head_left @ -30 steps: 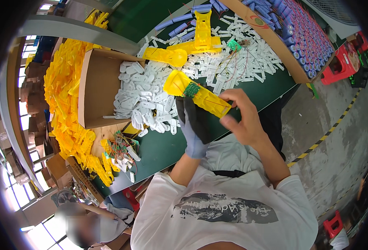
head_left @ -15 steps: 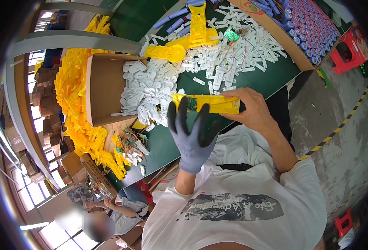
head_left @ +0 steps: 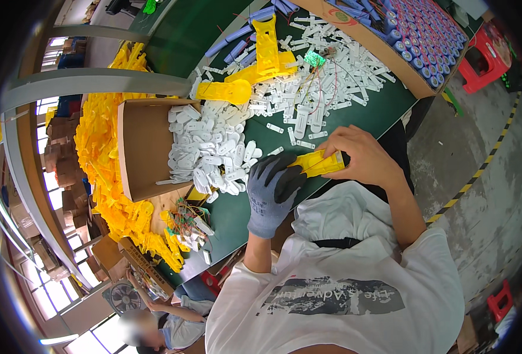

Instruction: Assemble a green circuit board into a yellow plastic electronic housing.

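Note:
A yellow plastic housing (head_left: 317,164) is held between my two hands, over the front of the green tabletop. My left hand (head_left: 270,192), in a grey glove with black fingers, is closed round its left end and hides that end. The bare fingers of my right hand (head_left: 364,156) pinch the other end from above and below. Just beyond lie several small white plastic strips (head_left: 276,128). Left of my glove is a heap of white plastic covers (head_left: 211,141), spilling from a tipped cardboard box (head_left: 146,147).
Yellow housings (head_left: 98,141) form a large pile at left. Nearer lie wired circuit boards (head_left: 190,221). More yellow parts (head_left: 267,47) and a green board (head_left: 315,58) rest among the white strips. A carton of blue cylindrical cells (head_left: 417,44) stands far right. Another person (head_left: 184,321) sits lower left.
The housing has tilted, its right end coming slightly nearer. My left fingers, spread before, have closed round its left end, covering the green board that showed inside. The view has shifted slightly.

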The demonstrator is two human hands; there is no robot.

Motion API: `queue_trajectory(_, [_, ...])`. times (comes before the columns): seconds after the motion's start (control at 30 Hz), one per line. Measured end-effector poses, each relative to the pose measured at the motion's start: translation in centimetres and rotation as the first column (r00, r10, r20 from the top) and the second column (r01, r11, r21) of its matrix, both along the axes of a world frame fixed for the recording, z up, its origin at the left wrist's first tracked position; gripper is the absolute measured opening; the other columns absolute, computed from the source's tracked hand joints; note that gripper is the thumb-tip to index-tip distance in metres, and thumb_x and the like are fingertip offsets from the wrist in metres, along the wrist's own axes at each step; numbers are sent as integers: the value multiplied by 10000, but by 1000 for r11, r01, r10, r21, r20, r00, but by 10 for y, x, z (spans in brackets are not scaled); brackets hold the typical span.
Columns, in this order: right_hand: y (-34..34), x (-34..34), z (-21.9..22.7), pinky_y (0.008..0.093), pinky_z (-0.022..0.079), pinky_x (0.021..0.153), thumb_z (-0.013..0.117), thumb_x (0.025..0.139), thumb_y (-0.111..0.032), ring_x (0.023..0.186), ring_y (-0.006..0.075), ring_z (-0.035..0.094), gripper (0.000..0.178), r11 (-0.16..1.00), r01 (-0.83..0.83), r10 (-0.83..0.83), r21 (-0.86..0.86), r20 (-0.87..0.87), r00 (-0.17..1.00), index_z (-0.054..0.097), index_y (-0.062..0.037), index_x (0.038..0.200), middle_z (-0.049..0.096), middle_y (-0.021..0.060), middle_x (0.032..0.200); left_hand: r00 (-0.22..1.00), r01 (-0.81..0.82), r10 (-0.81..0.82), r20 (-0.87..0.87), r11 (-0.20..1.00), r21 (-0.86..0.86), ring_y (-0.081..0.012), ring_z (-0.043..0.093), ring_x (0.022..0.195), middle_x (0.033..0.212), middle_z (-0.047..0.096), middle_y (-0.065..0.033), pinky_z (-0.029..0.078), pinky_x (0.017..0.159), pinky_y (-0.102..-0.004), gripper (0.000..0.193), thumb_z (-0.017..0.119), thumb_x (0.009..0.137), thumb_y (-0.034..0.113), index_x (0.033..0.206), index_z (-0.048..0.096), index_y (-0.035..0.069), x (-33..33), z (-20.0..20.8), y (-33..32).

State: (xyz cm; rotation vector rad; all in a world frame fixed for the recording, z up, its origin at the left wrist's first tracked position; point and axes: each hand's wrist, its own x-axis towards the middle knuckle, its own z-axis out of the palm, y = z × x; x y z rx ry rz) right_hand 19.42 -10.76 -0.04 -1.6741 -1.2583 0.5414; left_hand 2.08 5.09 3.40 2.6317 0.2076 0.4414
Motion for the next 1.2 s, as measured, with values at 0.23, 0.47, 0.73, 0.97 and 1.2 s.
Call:
queue_trajectory(0.23, [8,0,9,345,475,769,788,689,-158,890,250,593,312,996,17,-11,83,-65,998,643,-59,947,649,76,936,1000,-25,26,7,996,-90,-307,569,989,1107,626,-74,441,845,-419,268,737,684,91,932,636,115,-16,-20,17])
queue_trajectory(0.47, [23,-16,6,321,493,655,730,765,-117,760,213,625,143,879,464,-468,-113,-16,883,650,-37,852,647,68,826,991,130,-134,-25,984,-119,-319,565,1005,1115,605,-87,444,832,-433,326,735,674,93,978,618,110,-19,-27,25])
queue_trajectory(0.73, [29,-26,-4,321,491,602,733,740,-106,718,223,613,116,831,556,-527,24,352,773,653,-78,820,626,30,798,998,66,-68,-17,995,-79,-316,605,941,1059,647,-104,463,785,-405,287,697,701,42,981,640,72,-16,-32,28])
queue_trajectory(0.97, [23,-15,-13,291,507,596,704,747,-39,731,200,634,99,860,478,-499,177,481,720,627,-68,802,680,25,878,999,19,-24,-36,991,-133,-327,593,920,1062,640,-115,463,793,-414,277,700,725,43,992,632,69,-12,-23,19])
queue_trajectory(1.2, [7,-19,-4,266,503,583,701,744,23,707,203,642,138,891,439,-440,118,-16,898,624,-47,834,697,63,859,998,62,-63,-7,991,-122,-339,593,933,1087,627,-126,482,791,-423,299,711,694,41,979,624,63,-13,-23,17])
